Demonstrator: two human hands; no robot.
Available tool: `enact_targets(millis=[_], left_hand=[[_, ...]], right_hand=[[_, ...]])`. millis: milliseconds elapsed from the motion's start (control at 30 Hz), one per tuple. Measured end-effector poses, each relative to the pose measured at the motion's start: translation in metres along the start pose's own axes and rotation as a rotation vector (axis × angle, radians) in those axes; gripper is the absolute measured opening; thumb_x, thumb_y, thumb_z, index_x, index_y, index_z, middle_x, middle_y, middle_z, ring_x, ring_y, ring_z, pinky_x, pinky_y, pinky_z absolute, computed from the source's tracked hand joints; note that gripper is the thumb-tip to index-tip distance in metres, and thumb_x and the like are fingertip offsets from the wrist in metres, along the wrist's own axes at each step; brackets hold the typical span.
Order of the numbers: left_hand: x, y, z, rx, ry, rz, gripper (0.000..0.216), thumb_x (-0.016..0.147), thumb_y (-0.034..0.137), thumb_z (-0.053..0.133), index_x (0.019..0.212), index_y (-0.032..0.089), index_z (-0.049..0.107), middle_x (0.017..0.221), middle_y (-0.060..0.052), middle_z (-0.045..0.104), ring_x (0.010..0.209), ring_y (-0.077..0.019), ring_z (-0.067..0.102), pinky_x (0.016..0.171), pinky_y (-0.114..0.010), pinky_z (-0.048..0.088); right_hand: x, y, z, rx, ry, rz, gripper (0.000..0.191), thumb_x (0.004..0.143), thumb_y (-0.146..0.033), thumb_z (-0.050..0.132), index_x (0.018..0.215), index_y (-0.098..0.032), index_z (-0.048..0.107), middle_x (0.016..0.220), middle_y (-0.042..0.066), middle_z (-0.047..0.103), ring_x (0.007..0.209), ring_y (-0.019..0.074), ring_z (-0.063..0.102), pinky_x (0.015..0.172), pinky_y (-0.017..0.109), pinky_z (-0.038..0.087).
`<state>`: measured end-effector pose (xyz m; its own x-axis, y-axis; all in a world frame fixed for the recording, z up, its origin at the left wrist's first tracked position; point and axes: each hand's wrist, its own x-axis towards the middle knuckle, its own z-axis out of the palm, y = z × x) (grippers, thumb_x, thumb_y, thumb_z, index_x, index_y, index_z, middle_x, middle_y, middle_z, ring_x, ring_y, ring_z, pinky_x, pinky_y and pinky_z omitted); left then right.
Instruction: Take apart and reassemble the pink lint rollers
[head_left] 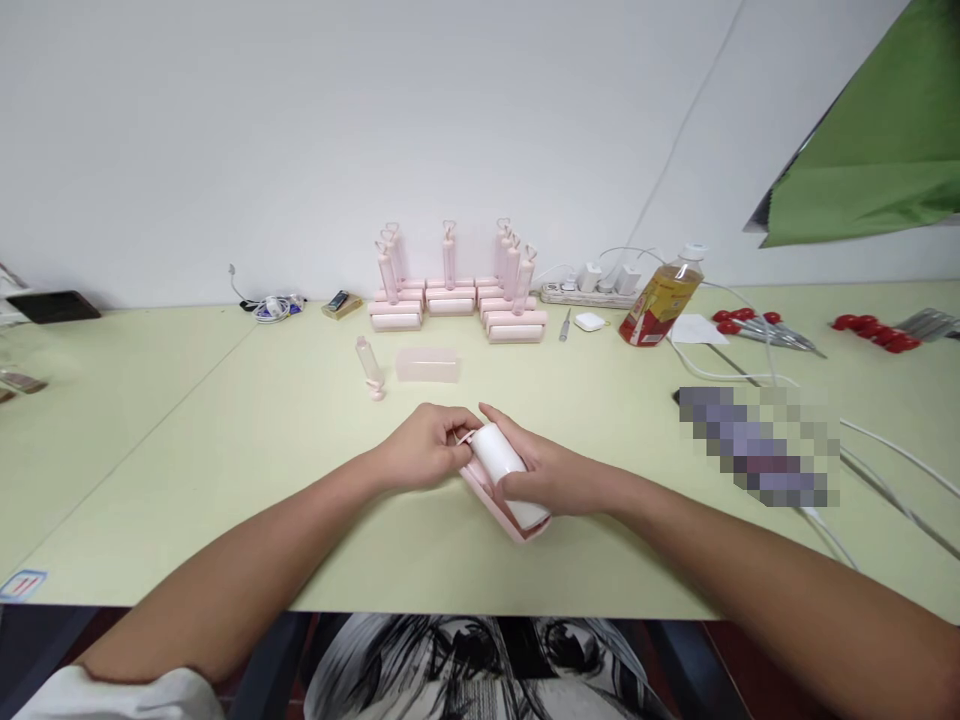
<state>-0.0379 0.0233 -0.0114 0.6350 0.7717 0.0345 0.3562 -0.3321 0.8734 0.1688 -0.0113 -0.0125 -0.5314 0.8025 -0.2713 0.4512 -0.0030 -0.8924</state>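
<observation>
Both hands hold a pink lint roller frame [491,500] fitted with a white paper roll [501,460], tilted above the near middle of the table. My left hand [424,447] is closed at its upper left end, thumb and fingers pinching the frame there. Wrapped across the roll from the right is my right hand [555,470], its thumb lying on the white surface. Part of the frame is hidden behind the fingers. Beyond the hands lie a loose clear-pink handle [370,368] and a translucent pink cover [427,366].
Several lint rollers [450,295] with upright handles stand by the wall. A power strip [592,296], a drink bottle [664,300], a small screwdriver [565,325], a white case [589,322] and red-handled tools [757,325] sit to the right. Coiled cable [274,307] lies at the left.
</observation>
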Motion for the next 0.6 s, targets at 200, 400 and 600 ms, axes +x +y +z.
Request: enact_targets(millis=[200,400,600], left_hand=[[0.0,0.0,-0.001,-0.006,-0.032,0.01,0.028,0.065,0.009,0.047,0.082,0.014,0.068,0.071,0.001,0.062,0.064,-0.0118,0.053,0.058,-0.022,0.039],[0.001,-0.001,0.0,-0.017,-0.023,-0.035,0.012,0.06,0.011,0.049,0.067,0.015,0.058,0.06,0.003,0.052,0.055,-0.0095,0.044,0.049,-0.021,0.03],[0.001,0.0,0.003,-0.078,-0.035,-0.092,0.011,0.057,0.011,0.048,0.065,0.015,0.055,0.059,0.004,0.049,0.053,-0.0088,0.042,0.048,-0.021,0.028]], right_hand=[[-0.003,-0.008,-0.001,0.034,-0.082,-0.106,0.078,0.073,-0.018,0.058,0.144,-0.022,0.027,0.099,0.004,0.056,0.082,0.0202,0.054,0.068,0.031,0.046],[-0.006,-0.016,0.0,-0.1,-0.091,-0.118,0.059,0.07,-0.015,0.057,0.126,-0.022,0.04,0.087,-0.001,0.051,0.071,0.0158,0.05,0.058,0.026,0.041],[-0.007,-0.017,-0.001,-0.134,-0.117,-0.099,0.057,0.071,-0.015,0.056,0.125,-0.021,0.04,0.085,0.0,0.051,0.069,0.0157,0.049,0.056,0.026,0.04]])
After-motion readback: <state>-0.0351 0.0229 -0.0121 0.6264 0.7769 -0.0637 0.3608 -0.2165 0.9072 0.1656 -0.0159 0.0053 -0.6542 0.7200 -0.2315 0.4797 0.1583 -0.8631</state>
